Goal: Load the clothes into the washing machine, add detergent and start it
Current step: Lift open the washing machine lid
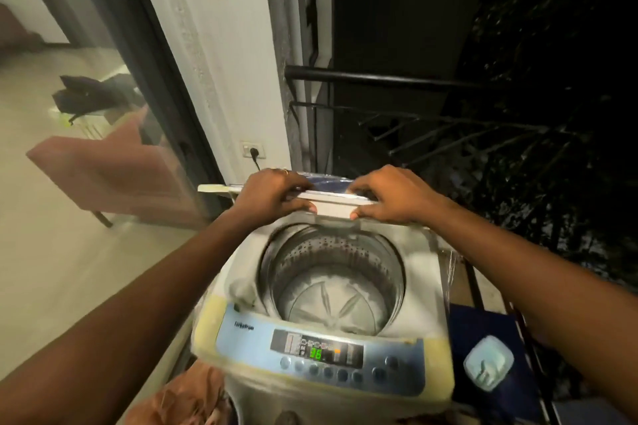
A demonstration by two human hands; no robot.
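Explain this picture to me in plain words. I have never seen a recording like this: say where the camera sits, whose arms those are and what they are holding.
The camera is worn on a person's head and looks down, so the two bare arms are the wearer's own. Below them stands a top-loading washing machine with its drum open and empty. The left hand and right hand both grip the folded-back lid at the machine's far edge. The control panel shows green digits, so it has power. Orange-brown cloth lies at the lower left, and a small container sits to the right.
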